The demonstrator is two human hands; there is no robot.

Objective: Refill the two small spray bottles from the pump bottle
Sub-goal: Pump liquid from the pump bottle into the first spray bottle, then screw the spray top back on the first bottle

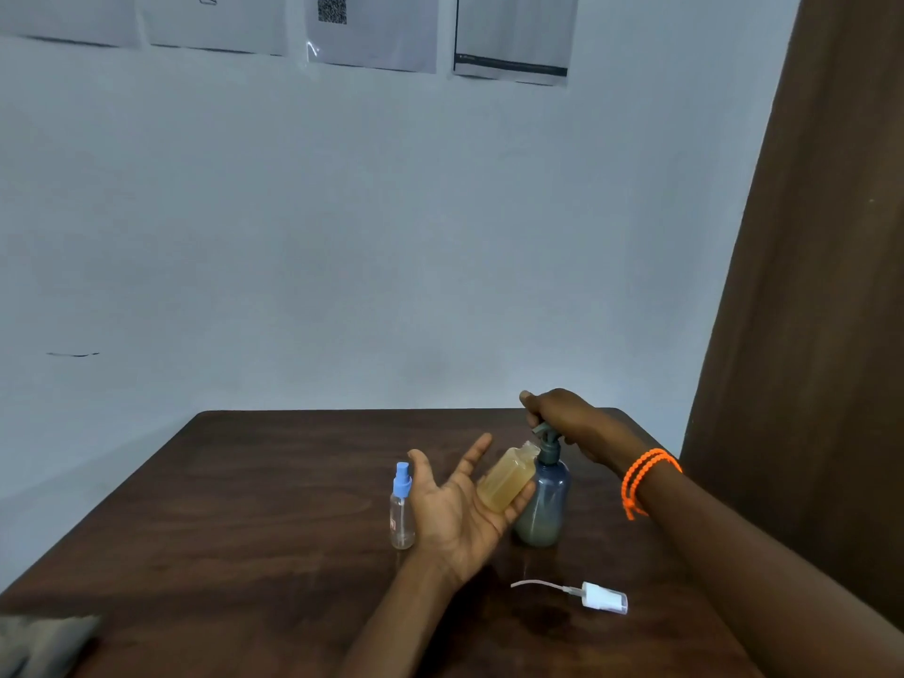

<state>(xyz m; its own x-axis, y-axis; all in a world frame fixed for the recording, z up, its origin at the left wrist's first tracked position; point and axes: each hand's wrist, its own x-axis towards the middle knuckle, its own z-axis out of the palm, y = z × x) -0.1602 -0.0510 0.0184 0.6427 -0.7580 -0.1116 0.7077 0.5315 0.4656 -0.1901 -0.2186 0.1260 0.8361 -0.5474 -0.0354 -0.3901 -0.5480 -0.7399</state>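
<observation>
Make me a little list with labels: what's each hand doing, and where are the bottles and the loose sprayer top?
left hand: holds uncapped small bottle of yellowish liquid, tilted, mouth under the pump spout
right hand: on the pump head of the pump bottle
blue-capped spray bottle: upright on the table, capped, looks empty
white sprayer top: lying on the table nearer the person
right wrist: orange bracelet

Dim, cool, even light, bluish cast on wall (342,237). Soft faint shadows under left hand (460,501). Slight wide-angle bend at frame edges. Grey thing (39,643) far left of that hand is blurred; papers (372,26) above soft.
</observation>
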